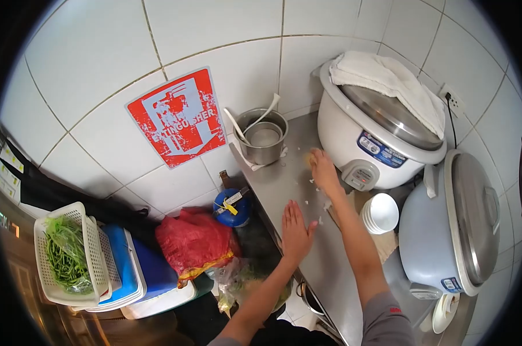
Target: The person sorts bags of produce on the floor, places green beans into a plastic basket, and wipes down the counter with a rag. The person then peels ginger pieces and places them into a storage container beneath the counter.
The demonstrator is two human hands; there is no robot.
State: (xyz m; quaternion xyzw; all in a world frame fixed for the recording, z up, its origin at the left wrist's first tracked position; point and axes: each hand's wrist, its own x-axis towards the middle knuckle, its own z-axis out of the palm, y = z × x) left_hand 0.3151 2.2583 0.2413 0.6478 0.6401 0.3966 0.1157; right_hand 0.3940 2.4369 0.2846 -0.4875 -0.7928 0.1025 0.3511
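My right hand [324, 169] is closed over a small tan, sponge-like piece [310, 158] on the steel counter [298, 130], just in front of a large white rice cooker [337, 115]. Most of that piece is hidden by the fingers. My left hand [297, 235] is flat and holds nothing, fingers stretched out and thumb apart, at the counter's near left edge. Small white scraps [307, 202] lie scattered on the steel between the two hands.
A steel pot [255, 153] with utensils stands at the counter's back corner. Stacked white bowls [382, 213] and a grey-blue rice cooker [428, 230] are on the right. Left of the counter, lower down, are a blue gas cylinder [233, 214], a red bag [192, 239] and a basket of greens [48, 277].
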